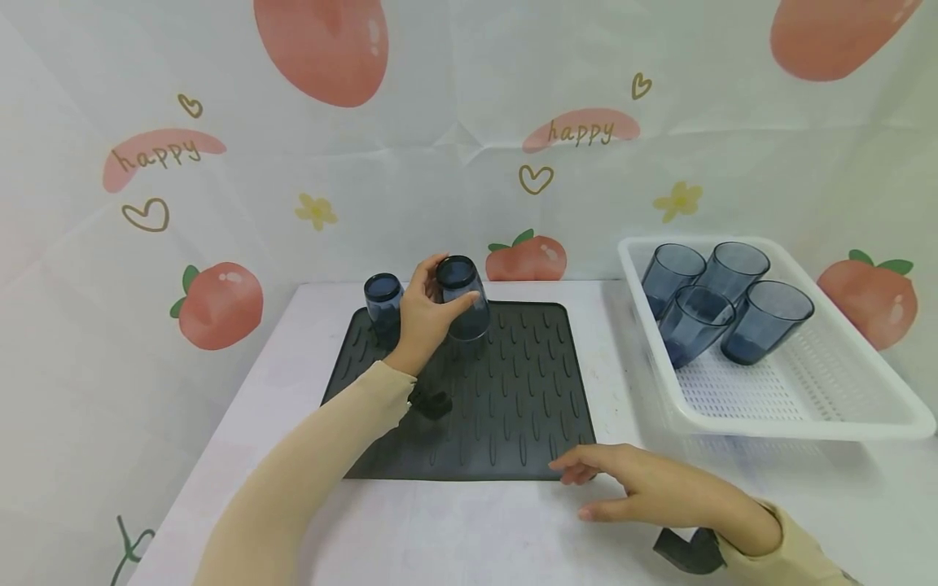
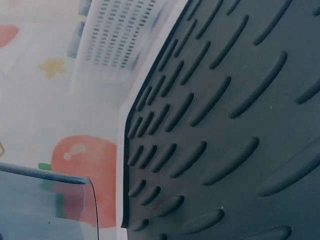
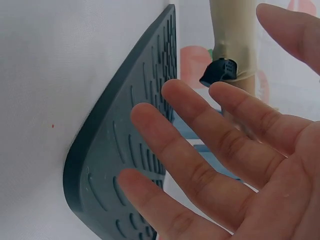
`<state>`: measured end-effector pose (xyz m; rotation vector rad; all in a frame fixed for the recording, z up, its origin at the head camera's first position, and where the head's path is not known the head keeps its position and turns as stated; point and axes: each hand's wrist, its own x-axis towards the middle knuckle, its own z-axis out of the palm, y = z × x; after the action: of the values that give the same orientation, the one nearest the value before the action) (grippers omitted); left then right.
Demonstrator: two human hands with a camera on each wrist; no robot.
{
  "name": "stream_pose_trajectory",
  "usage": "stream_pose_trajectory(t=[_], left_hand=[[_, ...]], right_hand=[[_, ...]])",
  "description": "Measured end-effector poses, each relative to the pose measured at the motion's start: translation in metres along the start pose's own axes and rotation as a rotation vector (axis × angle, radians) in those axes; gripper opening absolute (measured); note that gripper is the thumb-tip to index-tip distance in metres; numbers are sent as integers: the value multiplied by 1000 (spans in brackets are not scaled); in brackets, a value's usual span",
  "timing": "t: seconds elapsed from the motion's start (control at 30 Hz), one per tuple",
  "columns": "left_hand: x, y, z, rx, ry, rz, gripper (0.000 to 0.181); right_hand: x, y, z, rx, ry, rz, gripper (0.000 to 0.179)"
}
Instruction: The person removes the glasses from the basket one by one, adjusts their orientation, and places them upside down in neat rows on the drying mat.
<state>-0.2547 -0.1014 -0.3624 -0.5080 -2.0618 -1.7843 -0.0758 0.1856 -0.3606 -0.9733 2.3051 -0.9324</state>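
My left hand (image 1: 427, 319) grips a blue drinking glass (image 1: 469, 313) near the back of the black ridged mat (image 1: 506, 407), thumb on one side and fingers behind. The glass is bottom up, its thick base on top. Just left of that hand a second blue glass (image 1: 383, 297) is also inverted on the mat, partly hidden by the hand. In the left wrist view, part of a clear blue glass (image 2: 45, 205) shows at the lower left. My right hand (image 1: 652, 486) hovers by the mat's front right corner, fingers spread and holding nothing.
A white perforated basket (image 1: 806, 427) stands at the right of the white table (image 1: 469, 537). Several blue glasses (image 1: 765, 321) lean together in its back left part. Behind everything hangs a printed cloth (image 1: 454, 187). Dark wrist devices (image 1: 689, 551) sit at both cuffs.
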Motion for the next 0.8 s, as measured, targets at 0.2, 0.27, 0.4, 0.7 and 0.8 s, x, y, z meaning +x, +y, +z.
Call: stream_pose_trajectory(t=[0.2,0.27,0.4,0.7,0.8], left_hand=[[6,-6,2,16,10,-47,67],[7,-9,3,19,9,-60,67],[7,-13,4,36,9,-88,66],[4,-22,11,71,-4,-114,68],[2,-26,13,71,-4,-124,68]], right_hand=[[0,0,1,4,-2,2,44],[0,1,1,4,0,-2,43],[0,0,1,7,0,-6,43],[1,0,0,9,-4,9,44],[1,0,0,7,-4,7,44]])
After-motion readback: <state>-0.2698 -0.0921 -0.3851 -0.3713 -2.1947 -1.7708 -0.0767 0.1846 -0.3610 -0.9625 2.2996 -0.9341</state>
